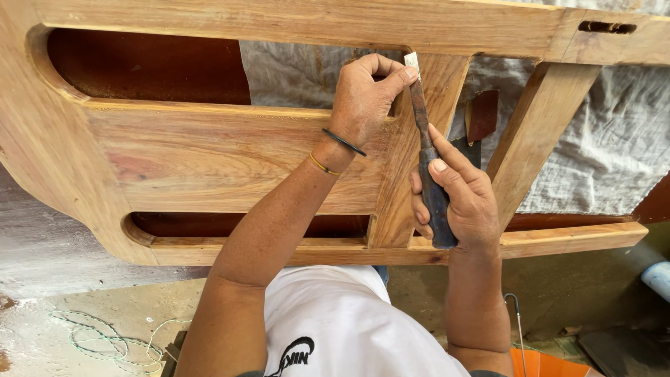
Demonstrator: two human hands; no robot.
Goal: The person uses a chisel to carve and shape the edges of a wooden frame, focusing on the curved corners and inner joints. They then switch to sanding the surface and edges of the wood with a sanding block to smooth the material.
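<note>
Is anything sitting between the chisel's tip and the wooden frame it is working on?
Nothing visible does. The right hand grips the chisel by its dark handle, and the left hand pinches the blade near its tip, right at the wooden frame. The contact point itself is partly hidden by the thumb.

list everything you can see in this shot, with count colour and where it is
wooden frame: one, light brown, fills the upper and middle view
chisel: one, dark handle, metal blade, against the frame's upright
grey sheet: one, behind the frame, right and top
green cord: one tangle, on the floor, lower left
pipe: one, pale blue, right edge
orange object: one, bottom right
bangles: two, one black and one yellow, on the left wrist
white shirt: one, bottom centre
left hand: guiding the chisel tip
right hand: gripping the chisel handle
</note>
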